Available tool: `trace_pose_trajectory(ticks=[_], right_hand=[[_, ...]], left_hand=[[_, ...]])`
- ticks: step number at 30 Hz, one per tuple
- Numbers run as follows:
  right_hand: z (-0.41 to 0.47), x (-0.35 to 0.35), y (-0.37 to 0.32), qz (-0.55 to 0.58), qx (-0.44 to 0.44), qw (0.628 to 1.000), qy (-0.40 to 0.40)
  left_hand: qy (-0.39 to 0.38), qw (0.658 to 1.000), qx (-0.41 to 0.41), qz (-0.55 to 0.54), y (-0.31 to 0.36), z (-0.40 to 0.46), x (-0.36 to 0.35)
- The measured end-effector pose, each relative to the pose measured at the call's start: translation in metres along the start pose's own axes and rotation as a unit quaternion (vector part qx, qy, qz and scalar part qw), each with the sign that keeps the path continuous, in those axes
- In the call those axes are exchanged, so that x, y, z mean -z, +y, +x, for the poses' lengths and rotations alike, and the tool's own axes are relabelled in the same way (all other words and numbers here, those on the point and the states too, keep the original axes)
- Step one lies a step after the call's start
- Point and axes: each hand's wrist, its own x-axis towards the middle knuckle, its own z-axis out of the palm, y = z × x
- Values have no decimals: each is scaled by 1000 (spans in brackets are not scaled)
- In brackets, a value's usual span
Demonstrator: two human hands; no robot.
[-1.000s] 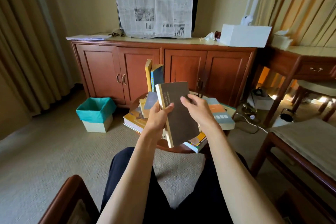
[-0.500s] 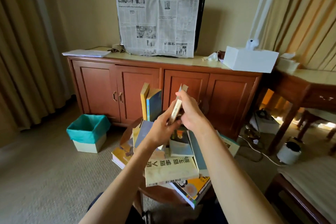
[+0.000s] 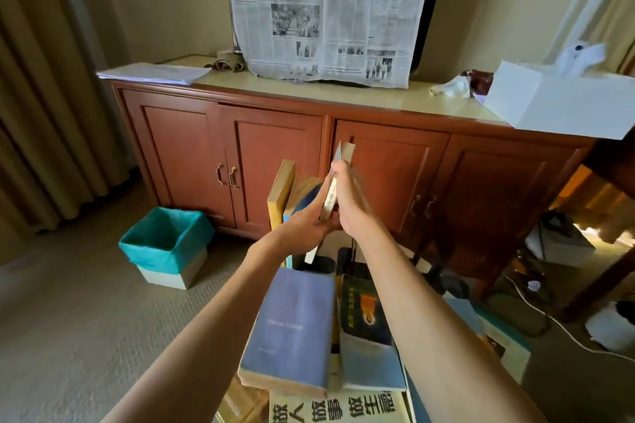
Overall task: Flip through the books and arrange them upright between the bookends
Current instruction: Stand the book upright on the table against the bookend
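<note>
A thin brown book [image 3: 335,182] stands on edge between my two hands, its pale page edge toward me. My left hand [image 3: 305,227] holds its lower left side and my right hand [image 3: 354,206] grips it from the right. Right beside it on the left stand two upright books, one yellow [image 3: 281,194] and one blue [image 3: 302,199]. The bookends are hidden behind my hands. Below my arms lie flat books: a lavender one [image 3: 292,330], a dark one with an orange mark [image 3: 364,312], and a cream one with large black characters [image 3: 338,410].
A red-brown sideboard [image 3: 275,148] stands behind, with a newspaper [image 3: 323,10] draped over a screen and a white box [image 3: 560,103] on top. A bin with a teal liner [image 3: 165,244] sits on the carpet at left. Cables and a dark table leg are at right.
My hands carried the brown book from in front of me, turned it on edge, and moved it forward beside the two standing books. The view has tilted down and closer.
</note>
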Motion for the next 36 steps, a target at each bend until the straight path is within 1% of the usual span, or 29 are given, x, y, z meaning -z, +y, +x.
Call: trace_pose_trajectory(ticks=[3,6,8,11,13,15,20,23,26,28,32,36], right_hand=[[33,-8,27,-31,28,999,-8],[44,-15,54,-74,17,996,-38],[47,-20,70,-85,19,994,-69],[45,-29,90,-51,20,991,-121],[44,-34,98,-20,32,988,-152],[43,-35,104,17,21,985,-168],[44,-37,107,16,-5,983,-180],[38,-38,108,15,-29,985,-167],[28,-35,108,12,-37,987,-153],[20,-33,104,-7,-41,989,-141],[8,-22,105,-77,-34,992,-90],[-39,-2,98,-176,-12,983,-50]], left_hand=[[4,994,52,94,-22,22,-5],[57,970,91,219,-51,36,-14],[66,954,144,253,-60,36,-19],[50,945,195,259,-64,26,-23],[80,940,208,258,-72,17,-25],[115,932,227,258,-76,8,-27],[177,921,228,262,-80,-2,-31],[204,914,244,252,-79,-7,-29],[214,926,234,205,-84,-17,-24],[209,936,223,173,-88,-25,-20],[173,945,242,135,-89,-49,-15],[89,935,333,85,-93,-87,-28]])
